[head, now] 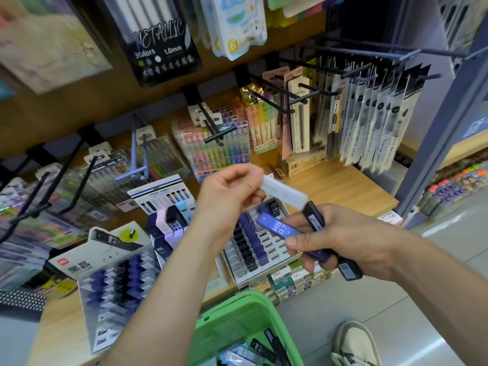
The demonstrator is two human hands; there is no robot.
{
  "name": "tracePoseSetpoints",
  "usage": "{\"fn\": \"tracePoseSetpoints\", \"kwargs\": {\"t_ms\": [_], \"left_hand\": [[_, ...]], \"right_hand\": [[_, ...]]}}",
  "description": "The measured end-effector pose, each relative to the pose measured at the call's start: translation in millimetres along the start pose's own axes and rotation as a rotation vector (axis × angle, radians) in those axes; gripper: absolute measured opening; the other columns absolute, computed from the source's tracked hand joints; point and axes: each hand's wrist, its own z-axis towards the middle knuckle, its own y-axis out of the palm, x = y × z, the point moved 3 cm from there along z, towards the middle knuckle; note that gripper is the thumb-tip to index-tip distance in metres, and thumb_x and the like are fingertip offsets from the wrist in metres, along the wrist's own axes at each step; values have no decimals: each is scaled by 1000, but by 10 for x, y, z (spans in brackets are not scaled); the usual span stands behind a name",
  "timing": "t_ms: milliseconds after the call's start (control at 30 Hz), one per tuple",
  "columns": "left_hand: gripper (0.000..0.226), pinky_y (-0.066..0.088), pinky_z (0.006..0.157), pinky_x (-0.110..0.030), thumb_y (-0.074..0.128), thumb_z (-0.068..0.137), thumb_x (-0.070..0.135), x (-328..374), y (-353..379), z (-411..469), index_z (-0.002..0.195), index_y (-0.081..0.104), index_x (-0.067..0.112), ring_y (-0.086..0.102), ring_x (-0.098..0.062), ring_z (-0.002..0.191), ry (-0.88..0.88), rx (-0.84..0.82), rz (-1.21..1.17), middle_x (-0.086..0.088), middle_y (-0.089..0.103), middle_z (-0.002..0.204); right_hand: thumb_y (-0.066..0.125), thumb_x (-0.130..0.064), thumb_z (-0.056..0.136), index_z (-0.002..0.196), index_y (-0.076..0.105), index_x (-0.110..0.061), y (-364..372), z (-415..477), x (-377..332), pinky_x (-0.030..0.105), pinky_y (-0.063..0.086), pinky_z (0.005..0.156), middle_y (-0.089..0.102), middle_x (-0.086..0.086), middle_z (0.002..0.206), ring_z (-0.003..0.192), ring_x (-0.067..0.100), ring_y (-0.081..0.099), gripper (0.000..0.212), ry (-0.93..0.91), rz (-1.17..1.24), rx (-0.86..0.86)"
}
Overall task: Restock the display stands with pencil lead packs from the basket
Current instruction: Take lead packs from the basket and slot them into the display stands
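My left hand (228,192) pinches a white pencil lead pack (286,192) above the shelf. My right hand (340,240) grips a fan of packs: a blue one marked HB 0.7 (277,227) and two black ones (314,216). Below my hands stands a white display stand (260,249) with rows of blue, black and grey packs and some bare slots. A second display stand (116,291) sits to the left, partly filled. The green basket (237,318) is at the bottom, with several packs (260,351) lying inside.
Black peg hooks (266,101) with hanging pens and refills jut out above the wooden shelf (343,186). Small boxes (295,282) line the shelf's front edge. A sharpener display (169,210) stands between the stands. A shoe (356,344) is on the grey floor at the right.
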Motion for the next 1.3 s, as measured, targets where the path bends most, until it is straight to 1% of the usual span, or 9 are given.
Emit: {"fn": "tracePoseSetpoints", "kwargs": {"t_ms": [133,300,400,533,633,833,1000,1167,1300], "left_hand": [[10,53,58,-18,71,72,19,-29,-201,-180,78,73,11,65,-11,61,-84,191,-282,-7,69,73],[21,55,57,-20,70,71,16,-239,-72,-592,87,67,4,68,-14,63,-196,292,-486,-13,72,80],[25,55,61,-22,70,72,15,-322,1,-786,92,64,1,70,-18,71,-207,312,-582,-18,72,92],[27,56,63,-23,72,72,15,-340,-139,-945,93,63,1,70,-19,73,-195,367,-611,-17,72,88],[22,57,70,-28,76,67,23,-323,-332,-1030,82,67,9,70,-21,79,-213,342,-400,-15,72,90],[29,54,68,-26,70,75,30,-113,-880,-1003,102,74,22,63,-15,73,-132,281,-188,-8,71,98],[13,55,61,-20,74,77,8,35,-1165,-820,83,78,19,68,-14,64,-169,151,152,-11,74,78],[18,56,67,-19,74,82,8,124,-1604,-400,82,76,25,71,-14,71,-82,337,446,4,75,78],[10,55,83,-28,71,85,15,-24,-1742,-14,94,74,17,69,-14,81,-62,455,750,4,73,86]], "right_hand": [[64,-2,88,97,52,-7,9,74,31,17,25,36,53,-3,57,44,9,45,15,66,156,145],[71,-10,81,97,61,-10,210,231,-48,14,25,33,54,2,73,44,4,37,18,-146,492,266],[66,-5,87,95,65,-8,379,308,-56,14,24,33,55,3,70,42,4,38,8,-157,551,282],[66,-7,88,101,63,-7,596,398,-99,14,23,33,55,2,65,42,5,38,13,-159,500,226],[66,-7,88,96,62,-6,732,455,-120,15,23,33,48,-3,50,38,5,35,9,-145,345,200],[68,-6,87,85,65,-10,904,553,-130,17,23,37,49,-4,50,40,7,36,6,-67,150,71],[75,-18,84,90,68,-11,945,651,-130,21,32,43,56,-6,52,42,7,43,12,-49,-103,140],[65,-17,86,109,65,0,828,762,-137,19,24,35,63,2,68,41,11,42,28,17,163,420],[61,-14,88,110,65,2,805,780,-147,20,23,32,63,4,68,43,11,42,27,15,272,443]]}}
